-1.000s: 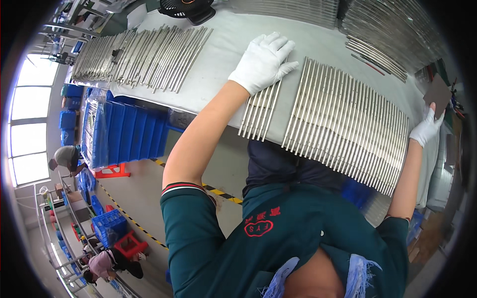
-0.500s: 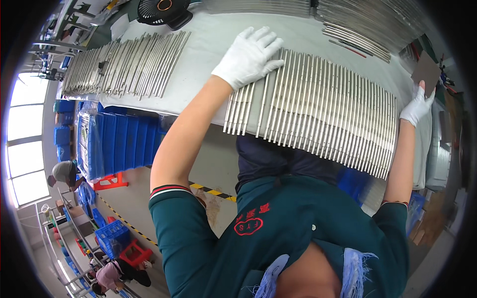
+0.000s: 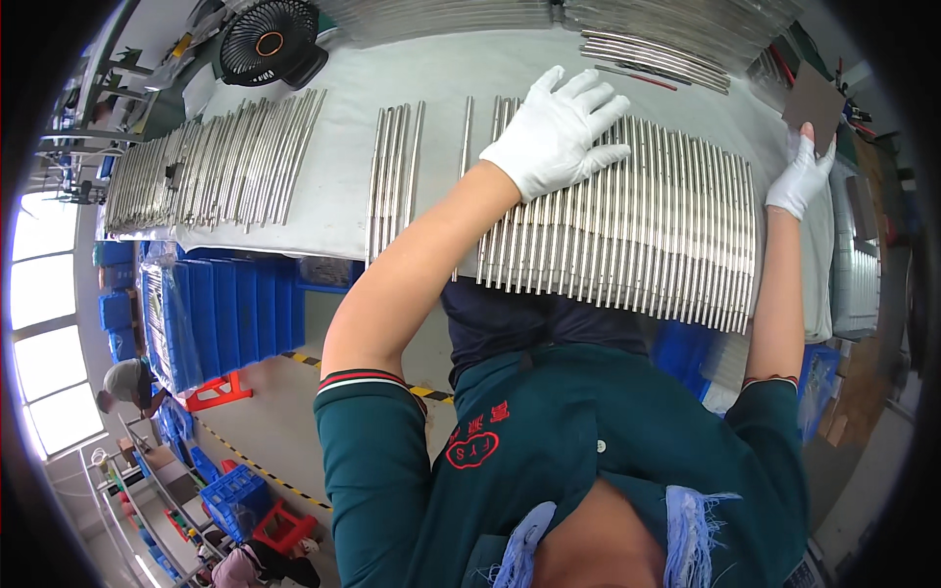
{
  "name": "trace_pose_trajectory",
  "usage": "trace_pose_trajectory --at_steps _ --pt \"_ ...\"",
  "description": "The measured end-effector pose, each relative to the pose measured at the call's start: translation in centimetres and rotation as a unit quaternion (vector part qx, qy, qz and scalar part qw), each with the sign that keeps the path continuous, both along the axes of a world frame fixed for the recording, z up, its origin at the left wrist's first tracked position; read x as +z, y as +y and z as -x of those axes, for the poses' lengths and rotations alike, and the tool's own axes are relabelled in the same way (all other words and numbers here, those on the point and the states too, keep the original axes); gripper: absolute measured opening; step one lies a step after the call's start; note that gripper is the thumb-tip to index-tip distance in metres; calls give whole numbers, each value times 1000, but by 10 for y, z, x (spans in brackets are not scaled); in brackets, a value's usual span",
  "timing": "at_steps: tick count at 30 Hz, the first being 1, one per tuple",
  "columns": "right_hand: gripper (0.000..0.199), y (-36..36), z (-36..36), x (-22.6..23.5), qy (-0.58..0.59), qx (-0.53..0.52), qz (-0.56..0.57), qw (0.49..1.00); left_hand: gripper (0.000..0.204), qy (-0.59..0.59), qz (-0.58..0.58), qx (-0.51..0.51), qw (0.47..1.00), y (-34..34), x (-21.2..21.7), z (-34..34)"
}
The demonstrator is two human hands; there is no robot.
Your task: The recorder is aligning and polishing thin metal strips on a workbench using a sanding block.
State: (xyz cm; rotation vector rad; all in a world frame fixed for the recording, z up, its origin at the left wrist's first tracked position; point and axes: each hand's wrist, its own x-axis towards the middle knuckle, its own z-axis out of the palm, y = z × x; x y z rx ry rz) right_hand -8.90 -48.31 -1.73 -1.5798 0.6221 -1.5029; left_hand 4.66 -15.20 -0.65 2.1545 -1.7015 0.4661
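Observation:
A wide row of slim silver metal rods [image 3: 637,235] lies side by side across the near part of the table. My left hand [image 3: 561,137], in a white glove, is spread out flat over the left part of this row, palm down, gripping nothing. Left of the row, a small group of similar rods [image 3: 390,167] lies apart, with a lone rod [image 3: 466,137] between. At the row's right end, my right hand [image 3: 802,183], also gloved, pinches a thin brown rectangular sheet [image 3: 816,98] upright between thumb and fingers.
A black fan [image 3: 270,44] stands at the back left. Another heap of rods [image 3: 221,167] covers the table's left end. Bundles in clear plastic [image 3: 676,29] and some loose rods [image 3: 652,57] lie at the back. Blue crates [image 3: 235,318] are stacked below; other people work farther left.
My left hand has moved from the row's left edge rightward onto the rods. The small rod group now lies farther from the row. My right hand still holds the sheet.

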Motion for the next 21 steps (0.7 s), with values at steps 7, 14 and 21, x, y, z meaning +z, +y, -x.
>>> trace_pose_trajectory --at_steps 7,14,21 --pt "66 0 1 4 -40 66 -34 996 63 -46 -75 58 994 67 3 -33" --pt "67 -1 1 1 21 54 25 998 68 -35 -81 98 991 82 1 -39" --pt "68 17 -1 7 27 46 -11 999 72 -19 -46 26 998 29 -3 -14"
